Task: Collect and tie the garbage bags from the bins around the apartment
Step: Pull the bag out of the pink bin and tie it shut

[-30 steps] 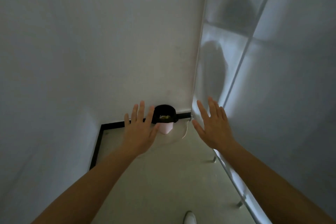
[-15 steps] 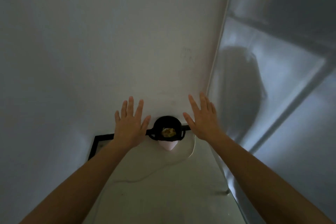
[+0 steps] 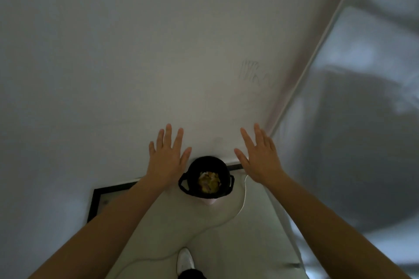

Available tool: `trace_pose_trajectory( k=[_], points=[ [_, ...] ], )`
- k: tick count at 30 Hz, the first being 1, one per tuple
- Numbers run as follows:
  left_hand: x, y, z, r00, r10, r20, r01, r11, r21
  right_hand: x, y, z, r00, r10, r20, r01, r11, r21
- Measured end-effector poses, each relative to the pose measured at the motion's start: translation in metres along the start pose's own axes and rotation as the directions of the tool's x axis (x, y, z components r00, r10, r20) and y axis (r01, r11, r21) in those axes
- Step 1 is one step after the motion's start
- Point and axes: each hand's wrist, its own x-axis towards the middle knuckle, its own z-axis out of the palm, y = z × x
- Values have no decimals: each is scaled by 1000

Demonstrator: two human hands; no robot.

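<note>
Dim corner, white wall (image 3: 136, 52), pale floor. I see the pink bin (image 3: 210, 200) with its black garbage bag (image 3: 205, 180) against the wall. Left hand (image 3: 166, 161) and right hand (image 3: 260, 159) hover splayed, empty. Risk: the white cord (image 3: 242, 201) beside the bin may snag a foot.

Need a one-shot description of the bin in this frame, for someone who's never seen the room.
Find the corner where the white wall meets the glossy panel. On the floor against the wall's black baseboard stands a small pink bin. It alone has a black bag with looped handles and yellowish trash inside.
</note>
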Motion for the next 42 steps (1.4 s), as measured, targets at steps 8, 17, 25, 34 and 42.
trace_pose_trajectory(
  k=[8, 17, 25, 34, 42],
  points=[
    [97, 3, 33, 987, 24, 160, -21, 1000, -22, 67, 23, 31, 994, 72, 83, -74, 997, 32],
    [118, 27, 75, 986, -48, 161, 40, 998, 55, 113, 78, 69, 986, -48, 158, 34, 995, 94],
    [145, 2, 193, 972, -75, 222, 70, 997, 30, 137, 117, 188, 976, 4, 217, -35, 989, 143],
    [177, -94, 500, 905, -280, 321, 362, 903, -231, 155, 157, 510, 970, 80, 229, -94, 994, 51],
    [199, -153, 669, 774, -557, 301, 609, 524, -596, 177, 178, 667, 862, 436, 259, -479, 531, 699]
  ],
)
